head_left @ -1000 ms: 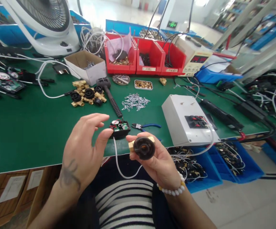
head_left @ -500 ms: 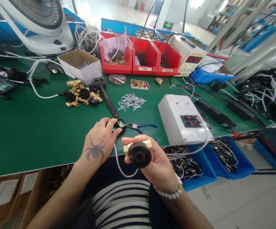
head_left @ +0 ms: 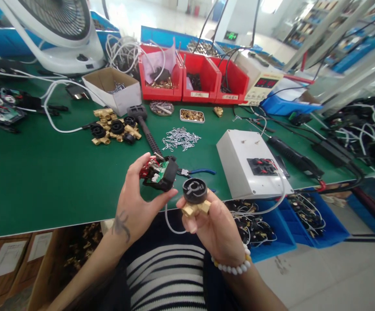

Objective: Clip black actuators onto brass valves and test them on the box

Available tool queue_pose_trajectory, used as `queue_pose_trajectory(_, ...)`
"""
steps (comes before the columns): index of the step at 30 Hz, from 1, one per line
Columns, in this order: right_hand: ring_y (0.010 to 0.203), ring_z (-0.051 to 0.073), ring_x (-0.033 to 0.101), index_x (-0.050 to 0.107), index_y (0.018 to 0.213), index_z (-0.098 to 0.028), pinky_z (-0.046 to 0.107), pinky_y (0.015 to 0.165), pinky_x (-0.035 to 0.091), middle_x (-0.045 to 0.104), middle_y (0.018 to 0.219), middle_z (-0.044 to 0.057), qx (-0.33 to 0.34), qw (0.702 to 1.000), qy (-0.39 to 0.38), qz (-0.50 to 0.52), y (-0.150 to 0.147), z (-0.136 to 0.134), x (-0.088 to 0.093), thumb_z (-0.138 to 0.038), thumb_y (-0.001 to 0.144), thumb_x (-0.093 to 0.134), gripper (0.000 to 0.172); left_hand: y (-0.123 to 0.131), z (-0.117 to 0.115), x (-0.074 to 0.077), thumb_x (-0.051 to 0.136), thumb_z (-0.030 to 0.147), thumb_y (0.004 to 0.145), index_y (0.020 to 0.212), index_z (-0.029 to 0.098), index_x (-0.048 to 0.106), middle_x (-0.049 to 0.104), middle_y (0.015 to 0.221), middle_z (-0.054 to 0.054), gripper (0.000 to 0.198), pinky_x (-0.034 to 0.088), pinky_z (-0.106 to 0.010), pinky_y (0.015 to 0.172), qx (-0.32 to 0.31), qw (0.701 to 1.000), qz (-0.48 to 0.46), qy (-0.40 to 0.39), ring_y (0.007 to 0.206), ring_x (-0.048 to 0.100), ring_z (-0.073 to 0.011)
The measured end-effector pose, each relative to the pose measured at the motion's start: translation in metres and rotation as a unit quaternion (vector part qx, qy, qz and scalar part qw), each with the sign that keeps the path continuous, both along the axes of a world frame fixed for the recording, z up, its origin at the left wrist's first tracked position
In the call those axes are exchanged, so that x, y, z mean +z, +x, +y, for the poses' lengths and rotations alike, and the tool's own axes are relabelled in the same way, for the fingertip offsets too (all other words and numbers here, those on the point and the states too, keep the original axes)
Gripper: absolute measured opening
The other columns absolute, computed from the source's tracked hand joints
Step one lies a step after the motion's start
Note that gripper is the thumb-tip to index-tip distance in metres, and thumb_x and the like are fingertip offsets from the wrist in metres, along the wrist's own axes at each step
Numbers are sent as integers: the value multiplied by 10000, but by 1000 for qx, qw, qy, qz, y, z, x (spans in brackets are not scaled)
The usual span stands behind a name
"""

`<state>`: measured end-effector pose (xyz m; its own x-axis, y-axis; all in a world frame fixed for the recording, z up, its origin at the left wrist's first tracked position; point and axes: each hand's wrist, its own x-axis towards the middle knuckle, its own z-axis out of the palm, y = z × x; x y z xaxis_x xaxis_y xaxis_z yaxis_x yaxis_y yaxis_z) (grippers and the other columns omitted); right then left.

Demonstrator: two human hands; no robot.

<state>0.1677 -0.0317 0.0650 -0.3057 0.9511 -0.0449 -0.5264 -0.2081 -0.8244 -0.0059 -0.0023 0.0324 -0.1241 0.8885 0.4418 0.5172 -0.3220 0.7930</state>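
Note:
My left hand [head_left: 138, 196] grips a black housing with a green circuit board [head_left: 162, 172] and red wires, held up over the bench's near edge. A white cable [head_left: 171, 222] hangs below it. Close by on the right, my right hand [head_left: 215, 222] pinches a brass valve fitting with a round black cap [head_left: 194, 190]; the cap faces up and the brass body sits between thumb and fingers. The two parts are apart. Behind them lie blue-handled cutting pliers [head_left: 196, 172], partly hidden by the fitting. A black ribbed handle piece [head_left: 144, 127] lies beyond my left hand.
Brass fittings with black caps [head_left: 116, 126] are heaped at the left. Metal clips [head_left: 181, 139] lie mid-bench, with a tin of small brass parts [head_left: 192, 115] behind. A grey switch box [head_left: 239, 151] stands at right, red bins [head_left: 200, 82] and a fan [head_left: 67, 34] at the back.
My left hand has lifted the circuit-board housing off the bench and turned it. My right hand has tipped the brass fitting so its black cap points upward.

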Motion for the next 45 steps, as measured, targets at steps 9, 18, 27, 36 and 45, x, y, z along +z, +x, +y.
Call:
queue_pose_trajectory(9,507,86,406,657,963,-205,225,537,416,628,761,14,-9,999,23,25,0,0,1,-579,952,574,384,2,-26,27,836,257,784,1488,341,386,492,1517,-76,839,455,-484,1152,-84,995,-31,51,1362,517,-284)
queue_pose_trajectory(18,496,81,377,633,938,-195,210,523,412,557,678,-16,-6,999,16,44,0,-2,3,-568,942,602,374,3,-29,32,767,105,813,1486,353,392,510,1442,-72,809,483,-448,1136,-104,987,-6,124,1365,506,-259)
queue_pose_trajectory(27,493,77,399,681,966,-181,188,545,421,487,573,-46,-9,998,8,62,-3,-3,0,-554,931,635,377,1,-28,37,670,36,851,1490,209,411,532,1440,-120,711,443,-325,1135,-90,976,97,174,1347,516,-205)
queue_pose_trajectory(36,516,63,445,691,1034,-195,167,549,415,560,648,-21,11,997,6,73,-4,-5,2,-526,927,657,350,-2,-37,33,560,596,935,1510,282,396,426,1568,-96,675,380,-436,1191,-151,987,-35,53,1449,407,-292)
queue_pose_trajectory(45,529,35,475,706,1073,-189,134,540,420,659,778,10,18,996,-14,90,-4,-8,2,-482,908,704,337,-3,-39,41,686,312,901,1445,323,479,488,1466,-54,582,409,-388,1155,-141,988,-56,20,1369,463,-253)
